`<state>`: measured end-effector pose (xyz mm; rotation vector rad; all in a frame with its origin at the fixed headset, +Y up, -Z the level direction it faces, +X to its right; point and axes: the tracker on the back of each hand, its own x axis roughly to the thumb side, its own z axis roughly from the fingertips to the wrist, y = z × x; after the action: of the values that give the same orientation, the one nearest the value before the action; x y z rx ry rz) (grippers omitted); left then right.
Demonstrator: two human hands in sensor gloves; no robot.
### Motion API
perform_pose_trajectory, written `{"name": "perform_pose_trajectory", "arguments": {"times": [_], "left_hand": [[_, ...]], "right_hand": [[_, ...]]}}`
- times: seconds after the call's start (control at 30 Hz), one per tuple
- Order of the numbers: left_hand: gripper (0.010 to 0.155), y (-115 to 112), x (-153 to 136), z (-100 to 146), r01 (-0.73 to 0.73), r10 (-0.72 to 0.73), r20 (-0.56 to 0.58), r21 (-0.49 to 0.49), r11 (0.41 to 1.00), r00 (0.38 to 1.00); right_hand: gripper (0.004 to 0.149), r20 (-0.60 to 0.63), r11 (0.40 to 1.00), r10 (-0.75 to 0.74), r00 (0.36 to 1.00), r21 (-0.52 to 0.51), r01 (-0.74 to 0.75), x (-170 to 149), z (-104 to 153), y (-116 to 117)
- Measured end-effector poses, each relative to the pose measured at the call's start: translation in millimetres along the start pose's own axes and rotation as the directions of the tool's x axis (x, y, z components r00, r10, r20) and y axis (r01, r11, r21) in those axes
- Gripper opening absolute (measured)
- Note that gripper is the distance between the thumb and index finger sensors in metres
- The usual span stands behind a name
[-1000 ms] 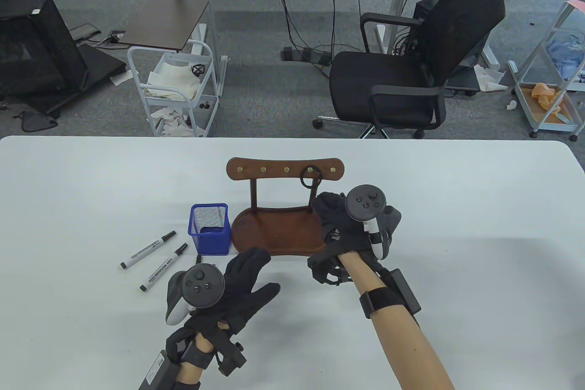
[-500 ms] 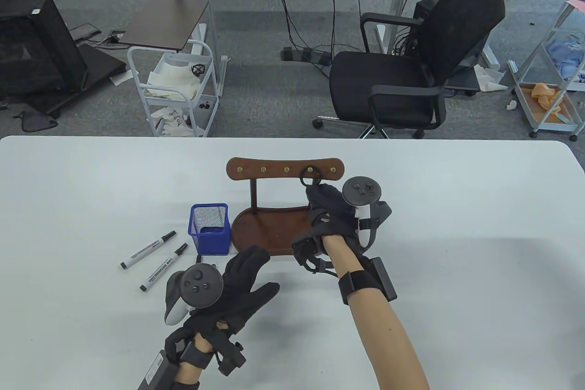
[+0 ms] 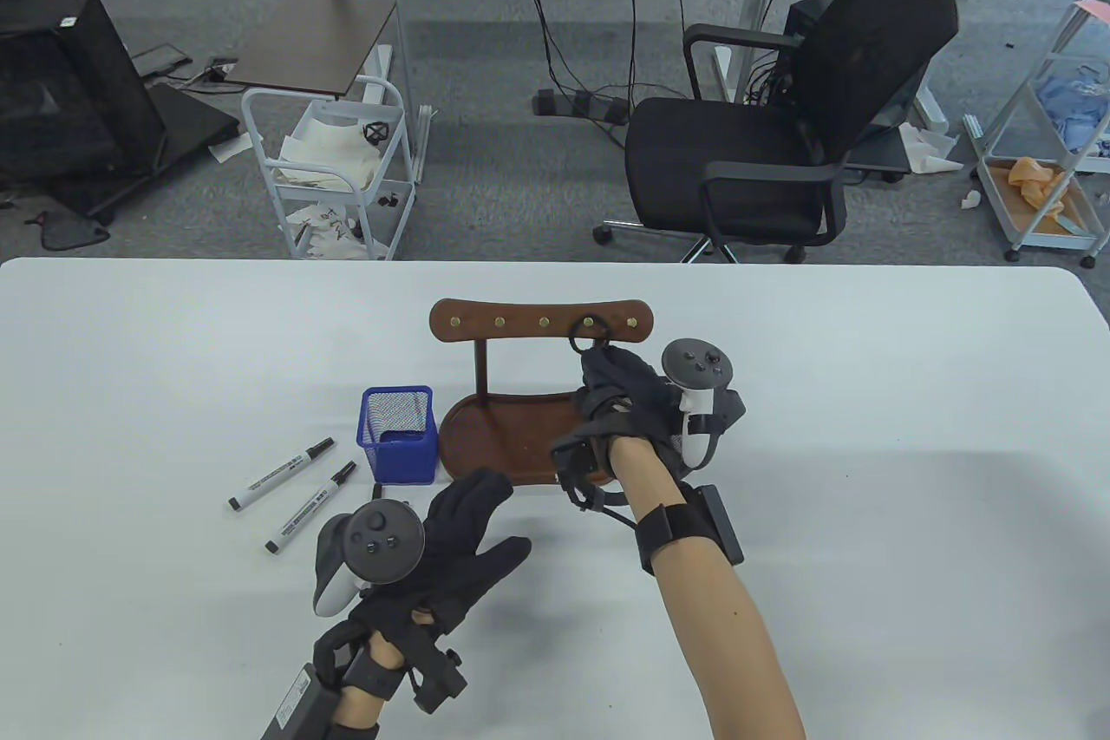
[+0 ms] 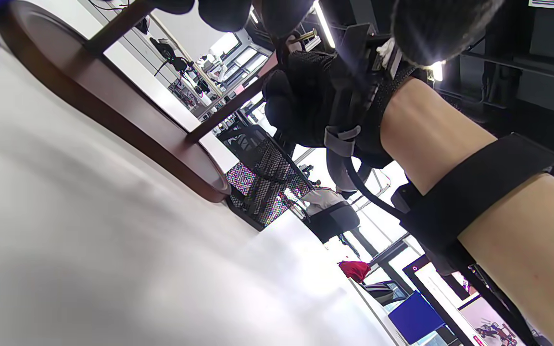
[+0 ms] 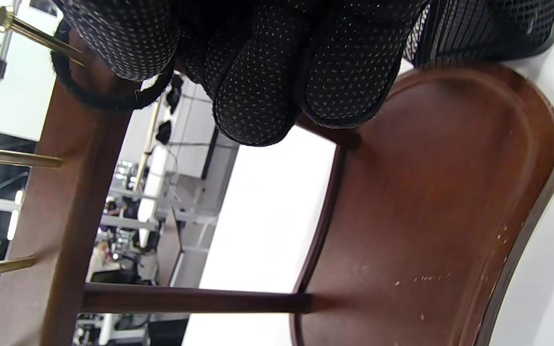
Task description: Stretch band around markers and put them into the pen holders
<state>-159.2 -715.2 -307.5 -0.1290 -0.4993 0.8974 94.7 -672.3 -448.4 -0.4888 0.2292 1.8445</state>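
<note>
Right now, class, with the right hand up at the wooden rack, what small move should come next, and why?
Probably pinch the black band and slide it off its brass peg: the right hand is at it, and both markers lie unbound.

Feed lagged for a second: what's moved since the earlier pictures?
The right hand moved up and left from beside the wooden rack, reaching the black band on its peg; a grip isn't visible. Left hand, two markers and blue pen holder stayed put.
</note>
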Motion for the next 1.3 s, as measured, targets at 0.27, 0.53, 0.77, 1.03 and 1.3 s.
{"name": "perform_pose_trajectory", "arguments": {"times": [0.27, 0.53, 0.77, 1.03, 1.3], "left_hand": [[0.084, 0.0, -0.2, -0.2, -0.001, 0.001, -0.002, -0.001, 1.000, 1.000], [0.084, 0.0, -0.3, -0.4, -0.001, 0.001, -0.003, -0.002, 1.000, 1.000], [0.084, -0.4, -0.9, -0.4, 0.001, -0.001, -0.007, -0.004, 1.000, 1.000], [0.084, -0.6, -0.9, -0.6, 0.002, -0.002, -0.011, -0.002, 1.000, 1.000], [0.084, -0.9, -0.9, -0.8, 0.004, -0.004, -0.013, 0.000, 1.000, 1.000]], "right_hand": [[0.037, 0.017, 0.999, -0.042, 0.999, 0.020, 0.042, -0.5, 1.2, -1.1], [0.038, 0.026, 0.998, -0.052, 0.998, 0.028, 0.051, 2.0, 4.5, -2.0], [0.038, 0.065, 0.999, -0.052, 0.997, 0.016, 0.051, 8.0, 11.2, -8.2], [0.037, 0.110, 0.998, -0.057, 0.992, 0.019, 0.055, 13.2, 20.8, -16.1], [0.037, 0.194, 0.994, -0.008, 0.981, 0.111, -0.014, 3.5, 44.0, -20.1]]}}
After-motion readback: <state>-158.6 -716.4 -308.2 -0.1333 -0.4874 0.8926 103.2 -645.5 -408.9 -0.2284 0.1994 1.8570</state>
